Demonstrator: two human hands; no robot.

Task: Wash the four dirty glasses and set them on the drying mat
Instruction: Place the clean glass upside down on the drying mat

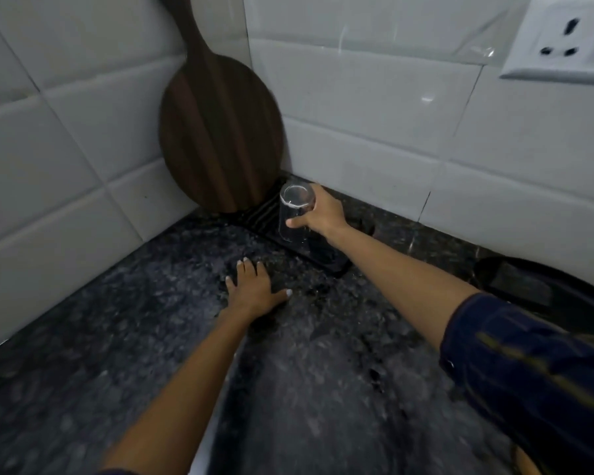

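While the left hand (254, 289) lies flat on the dark speckled bench (151, 337), its fingers (246, 267) straight and spread with the thumb out to the side, holding nothing, the right hand (323, 214) reaches forward on an outstretched arm toward the tiled corner. Its fingers and thumb are wrapped round a clear glass (294, 214) — the thumb across the near side, the rest behind. The glass stands upside down, base uppermost, over the black ribbed drying mat (264, 214); whether its rim touches the mat I cannot tell. The mat lies on the bench in the corner, just beside the wall. A dark wooden board (220, 132) with a long handle leans upright in the corner, its lower edge at the mat's far end. A dark blue sleeve (528, 365) covers the right upper arm — the forearm is bare. A white wall socket (562, 39) sits at upper right.
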